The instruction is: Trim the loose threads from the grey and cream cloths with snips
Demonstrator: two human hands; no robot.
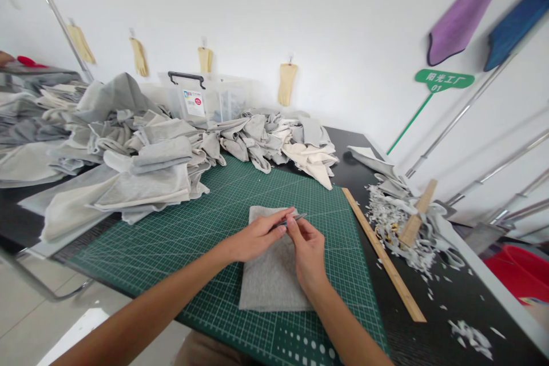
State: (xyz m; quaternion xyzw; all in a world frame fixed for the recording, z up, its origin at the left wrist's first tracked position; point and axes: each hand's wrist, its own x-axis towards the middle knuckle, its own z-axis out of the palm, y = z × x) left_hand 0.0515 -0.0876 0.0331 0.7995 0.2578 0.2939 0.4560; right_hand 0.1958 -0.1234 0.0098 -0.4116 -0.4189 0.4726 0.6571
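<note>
A folded piece of grey cloth [270,280] lies flat on the green cutting mat [206,240], right in front of me. Above its upper part, my left hand [259,234] and my right hand [309,249] meet fingertip to fingertip. Between them is a slim, dark metal tool [301,216], its thin end sticking out past the right fingers. Both hands are closed about it in a pinch. Fingers cover most of the tool, so its exact kind does not show.
Heaps of grey and cream cloth [158,177] fill the left and far side. A clear plastic box [193,100] stands behind. Right of the mat lie a wooden ruler [381,251], cloth scraps [388,211] and a wooden block [418,214]. A red bucket [517,269] stands far right.
</note>
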